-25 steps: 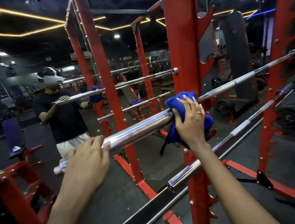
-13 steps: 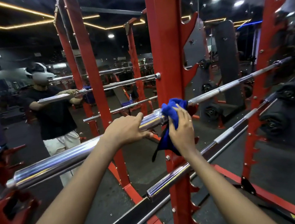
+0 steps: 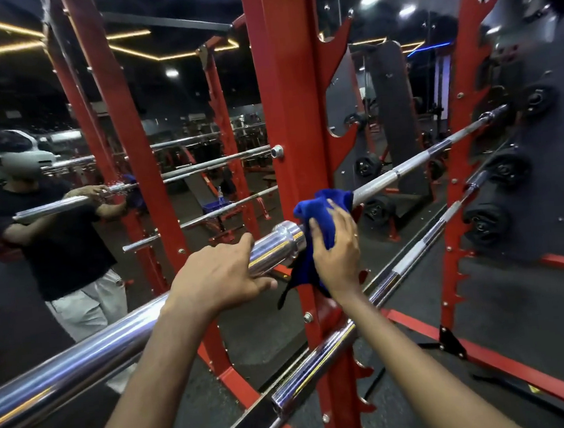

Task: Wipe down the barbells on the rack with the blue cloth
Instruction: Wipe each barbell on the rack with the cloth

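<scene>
The blue cloth (image 3: 321, 215) is bunched around the upper barbell (image 3: 82, 361) right where the thick chrome sleeve ends at its collar, in front of the red rack upright (image 3: 285, 111). A dark tail of the cloth hangs down below the bar, against the upright. The right hand (image 3: 337, 253) has its grip clenched on the cloth, fingers pressed over the top of it and wrapping it onto the bar; a ring shows on one finger. Just to the left, the left hand (image 3: 218, 277) grasps the chrome sleeve itself, palm on top, thumb stretched along the bar toward the collar, close to the cloth but not touching it.

This barbell runs from the lower left corner up to the right, its thinner shaft passing beyond the upright toward a second red upright (image 3: 461, 130). A lower barbell (image 3: 320, 357) lies on the rack beneath it, roughly parallel.

Behind the rack is a mirror (image 3: 197, 118) that shows the person's reflection (image 3: 60, 233) in a dark shirt, holding the reflected bar. Black weight plates (image 3: 486, 226) sit on pegs at the right.
</scene>
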`<state>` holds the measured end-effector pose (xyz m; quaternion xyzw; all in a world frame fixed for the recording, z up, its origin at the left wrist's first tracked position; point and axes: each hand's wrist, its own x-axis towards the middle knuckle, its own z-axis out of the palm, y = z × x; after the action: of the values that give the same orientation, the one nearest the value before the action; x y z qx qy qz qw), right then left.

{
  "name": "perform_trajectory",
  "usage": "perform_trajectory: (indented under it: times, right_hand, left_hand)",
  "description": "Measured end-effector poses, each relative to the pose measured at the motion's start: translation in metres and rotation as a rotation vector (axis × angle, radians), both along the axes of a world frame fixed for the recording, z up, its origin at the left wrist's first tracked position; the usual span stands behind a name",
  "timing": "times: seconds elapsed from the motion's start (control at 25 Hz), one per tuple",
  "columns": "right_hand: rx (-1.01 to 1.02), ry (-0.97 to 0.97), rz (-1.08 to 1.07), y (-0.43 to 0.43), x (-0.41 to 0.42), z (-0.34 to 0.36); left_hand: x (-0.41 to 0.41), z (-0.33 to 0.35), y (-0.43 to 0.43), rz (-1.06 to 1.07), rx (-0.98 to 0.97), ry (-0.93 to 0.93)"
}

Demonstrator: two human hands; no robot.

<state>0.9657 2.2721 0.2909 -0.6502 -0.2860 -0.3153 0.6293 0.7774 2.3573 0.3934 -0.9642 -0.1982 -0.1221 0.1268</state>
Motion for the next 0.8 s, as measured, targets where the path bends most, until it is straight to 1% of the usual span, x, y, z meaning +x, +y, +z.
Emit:
perform_trajectory:
  times: [0.08,0.12,0.24,0.32,0.4,0.48,0.52,0.56,0.6,0.68,0.72,0.8]
  right_hand:
    - [-0.001,-0.064,0.012,0.002,0.003,0.0]
    - [-0.005,-0.056,-0.008,0.002,0.012,0.006]
    - [0.036,0.082,-0.065,0.005,0.033,0.023]
    - [0.055,0.111,-0.051,0.008,0.02,0.017]
    - [-0.007,0.024,0.006,0.004,0.006,0.007]
    - [-0.087,-0.061,0.011,-0.006,0.013,0.005]
    - [-0.136,-0.081,-0.009,-0.012,0.019,0.01]
    - [-0.178,-0.093,-0.02,-0.018,0.024,0.016]
    - [-0.209,-0.095,-0.019,-0.024,0.029,0.022]
    - [-0.225,-0.074,-0.022,-0.038,0.046,0.03]
    - [-0.21,-0.057,-0.029,-0.046,0.059,0.031]
    - [-0.159,-0.002,-0.031,-0.063,0.091,0.035]
  left_hand:
    - [0.007,0.003,-0.001,0.021,-0.039,0.035]
    - [0.01,0.004,-0.002,0.033,-0.045,0.053]
    - [0.013,0.005,-0.006,0.062,-0.055,0.048]
    - [0.014,0.0,-0.006,0.071,-0.056,0.025]
    - [0.016,0.0,-0.004,0.066,-0.125,0.003]
    - [0.026,0.001,-0.005,-0.013,-0.227,-0.033]
    - [0.035,0.0,-0.01,-0.07,-0.236,-0.06]
    - [0.045,-0.003,-0.016,-0.124,-0.198,-0.089]
    - [0.056,-0.007,-0.023,-0.154,-0.118,-0.118]
    - [0.078,-0.014,-0.03,-0.139,0.078,-0.165]
    - [0.086,-0.016,-0.03,-0.113,0.139,-0.177]
    - [0.097,-0.018,-0.032,-0.077,0.133,-0.21]
